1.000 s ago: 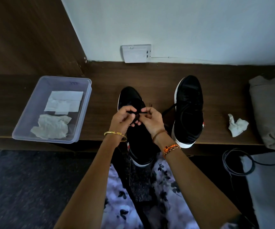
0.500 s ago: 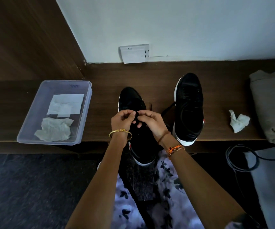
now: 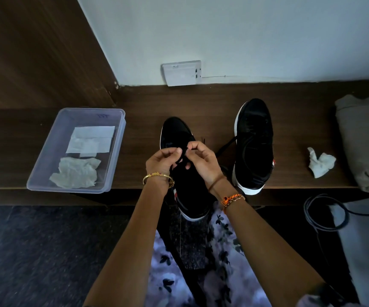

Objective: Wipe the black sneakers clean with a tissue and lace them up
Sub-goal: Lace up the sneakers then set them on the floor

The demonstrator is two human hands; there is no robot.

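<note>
Lace point(image 3: 180, 159) of near sneaker point(image 3: 179, 134) is pinched by left hand point(image 3: 161, 161) and right hand point(image 3: 203, 162); even tension should be kept.

We see two shoes on the shelf point(image 3: 212, 103): the near shoe point(image 3: 179, 134) in the middle under both hands, the far shoe point(image 3: 254, 140) to its right. Left of them sits a box point(image 3: 46, 165) with tissues point(image 3: 75, 173) in it. A crumpled tissue point(image 3: 319, 162) lies right of the shoes, beside a folded cloth point(image 3: 365, 138).
</note>
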